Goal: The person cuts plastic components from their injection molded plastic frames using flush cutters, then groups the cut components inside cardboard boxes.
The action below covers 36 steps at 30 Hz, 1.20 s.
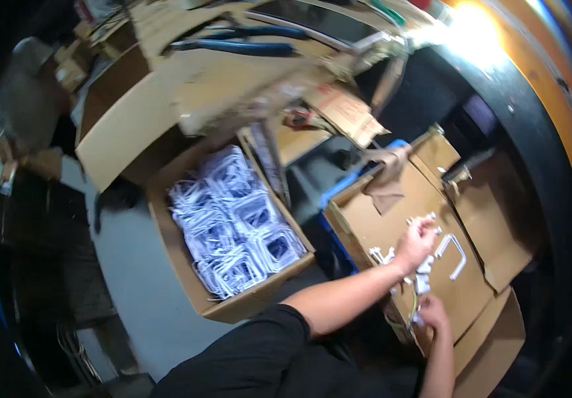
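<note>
My left hand point(416, 246) is closed around a small white part point(430, 217) whose ends stick out past the fingers; its exact kind is too small to tell. Closer to me, my right hand point(431, 312) is pinched on a small whitish piece point(419, 319), mostly hidden by the fingers. Both hands are over a sheet of cardboard point(475, 310). On it, just right of my left hand, lies a white U-shaped frame point(459, 257). White blocky pieces point(423, 284) sit between the two hands, and several little white parts point(380, 255) are left of my left wrist.
A cardboard box point(213, 310) on the left is packed with bundled white square frames point(236, 222). Blue-handled pliers point(236, 47) lie on the bench at the back. A brown cloth point(387, 178) hangs over the cardboard's far edge. A bright lamp point(475, 30) shines at the upper right.
</note>
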Available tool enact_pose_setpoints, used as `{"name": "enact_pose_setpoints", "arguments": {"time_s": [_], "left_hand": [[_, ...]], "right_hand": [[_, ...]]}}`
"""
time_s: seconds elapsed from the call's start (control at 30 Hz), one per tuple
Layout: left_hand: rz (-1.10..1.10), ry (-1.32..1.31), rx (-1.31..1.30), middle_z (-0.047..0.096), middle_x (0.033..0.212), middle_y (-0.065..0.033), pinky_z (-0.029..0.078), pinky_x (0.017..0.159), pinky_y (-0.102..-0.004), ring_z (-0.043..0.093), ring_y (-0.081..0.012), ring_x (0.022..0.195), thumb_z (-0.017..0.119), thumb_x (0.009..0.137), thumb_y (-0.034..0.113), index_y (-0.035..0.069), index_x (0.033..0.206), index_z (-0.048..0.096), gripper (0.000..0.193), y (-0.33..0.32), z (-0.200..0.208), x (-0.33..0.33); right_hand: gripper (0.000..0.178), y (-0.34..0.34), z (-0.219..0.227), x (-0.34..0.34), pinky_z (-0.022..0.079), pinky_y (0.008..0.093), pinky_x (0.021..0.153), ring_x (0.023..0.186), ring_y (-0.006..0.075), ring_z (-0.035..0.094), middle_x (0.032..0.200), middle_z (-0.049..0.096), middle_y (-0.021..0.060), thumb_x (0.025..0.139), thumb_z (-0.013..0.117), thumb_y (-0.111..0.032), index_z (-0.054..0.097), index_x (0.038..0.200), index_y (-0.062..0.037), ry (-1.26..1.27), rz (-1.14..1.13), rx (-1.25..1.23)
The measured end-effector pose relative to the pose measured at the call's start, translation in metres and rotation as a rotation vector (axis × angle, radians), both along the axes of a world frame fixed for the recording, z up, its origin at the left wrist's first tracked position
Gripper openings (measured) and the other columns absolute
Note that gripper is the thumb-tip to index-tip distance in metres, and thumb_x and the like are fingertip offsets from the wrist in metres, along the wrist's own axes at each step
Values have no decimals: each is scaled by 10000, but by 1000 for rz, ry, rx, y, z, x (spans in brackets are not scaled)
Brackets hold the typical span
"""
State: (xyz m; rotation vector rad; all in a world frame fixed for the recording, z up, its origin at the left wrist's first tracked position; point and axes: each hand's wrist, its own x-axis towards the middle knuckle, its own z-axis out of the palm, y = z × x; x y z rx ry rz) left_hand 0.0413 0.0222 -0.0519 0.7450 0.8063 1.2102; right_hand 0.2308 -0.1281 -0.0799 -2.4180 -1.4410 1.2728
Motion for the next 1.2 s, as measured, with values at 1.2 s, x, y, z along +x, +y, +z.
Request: {"name": "enact_pose_setpoints", "arguments": {"time_s": [1.2], "left_hand": [[-181,-55,-226,606,936,-47,490,677,-261,595,-126,799,538,906,135,35,1188,461,309,5,26,-17]], "right_hand": [[378,33,-24,15,499,265,732,797,123,612,914,652,68,747,621,-14,578,1123,-19,169,-398,480]]}}
